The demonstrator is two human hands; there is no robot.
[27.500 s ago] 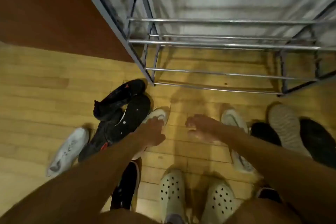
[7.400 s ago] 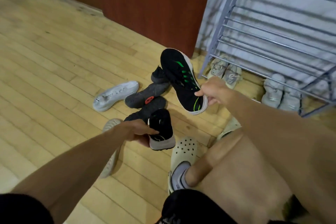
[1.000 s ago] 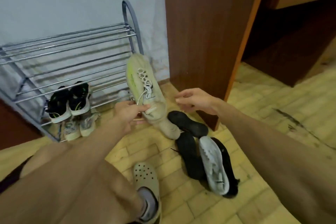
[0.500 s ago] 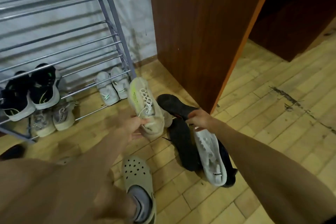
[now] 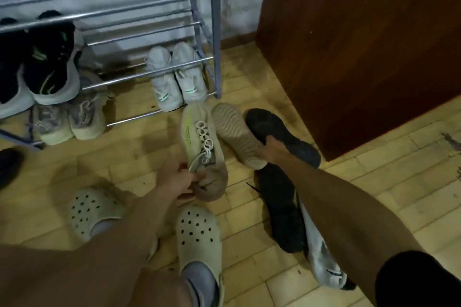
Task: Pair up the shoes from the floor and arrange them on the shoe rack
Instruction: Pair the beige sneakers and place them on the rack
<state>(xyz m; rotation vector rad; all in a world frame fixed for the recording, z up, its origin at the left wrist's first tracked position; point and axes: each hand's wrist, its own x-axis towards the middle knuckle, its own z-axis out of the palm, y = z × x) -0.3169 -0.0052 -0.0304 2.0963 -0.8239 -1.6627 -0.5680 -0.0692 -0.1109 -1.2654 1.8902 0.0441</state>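
— What's left nearest me?
— At four o'clock a white shoe (image 5: 321, 262) and dark shoes (image 5: 282, 212) lie loose on the floor.
— My hands?
— My left hand (image 5: 179, 179) pinches the beige sneaker (image 5: 202, 142) by its heel. My right hand (image 5: 272, 149) curls round its upturned mate (image 5: 234, 129), beside a black shoe (image 5: 287, 139) at one o'clock.
— Done?
— A grey pair (image 5: 69, 119), a pale pair (image 5: 174, 77) and a black pair (image 5: 50, 65) sit at the rack (image 5: 215, 32), ten to twelve o'clock. Roughly halfway, I'd judge.

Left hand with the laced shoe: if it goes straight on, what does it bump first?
Likely the sole-up beige shoe that the right hand grips. The left hand, holding the laced beige shoe, points up-right toward it, though depth is unclear.
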